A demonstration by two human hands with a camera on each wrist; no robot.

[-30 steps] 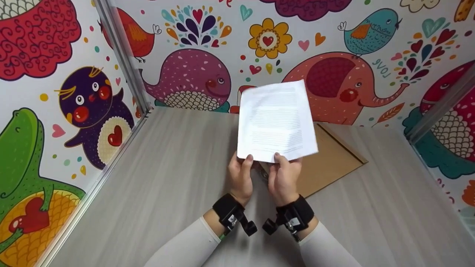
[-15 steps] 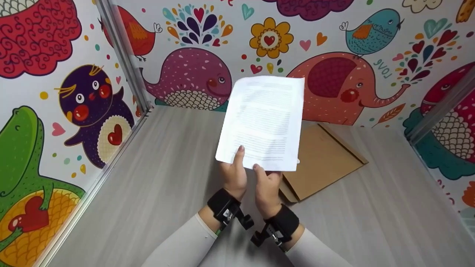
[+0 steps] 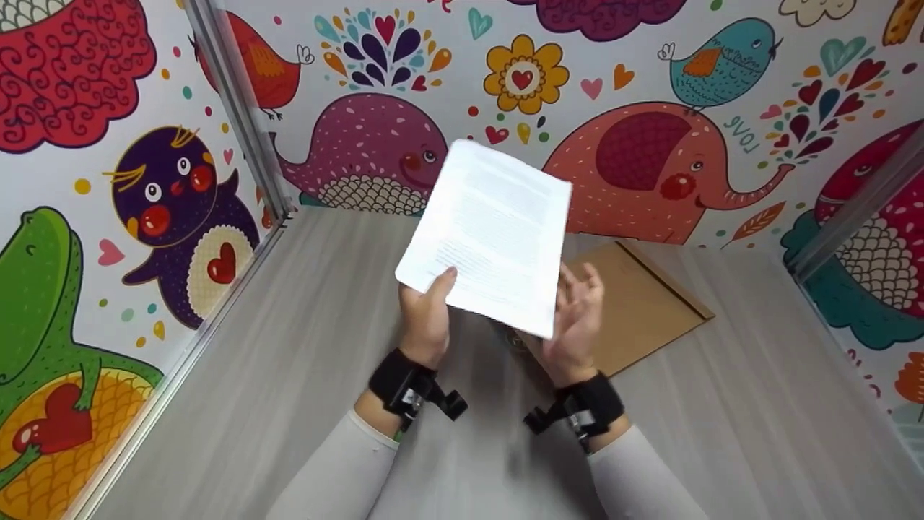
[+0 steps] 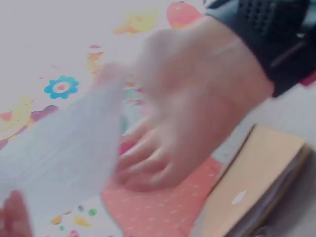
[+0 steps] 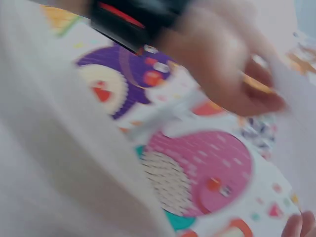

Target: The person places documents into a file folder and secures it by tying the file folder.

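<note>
Head view: your left hand pinches the paper near one corner; your right hand is loosely spread beside it. One-sided support may cause sagging.

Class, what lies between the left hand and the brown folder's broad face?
Going across the head view from the left hand to the broad face of the brown folder, the printed paper comes first, then the right hand.

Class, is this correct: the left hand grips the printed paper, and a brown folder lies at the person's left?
Wrong side: the head view shows the brown folder at the person's right. The left hand does grip the printed paper.
</note>
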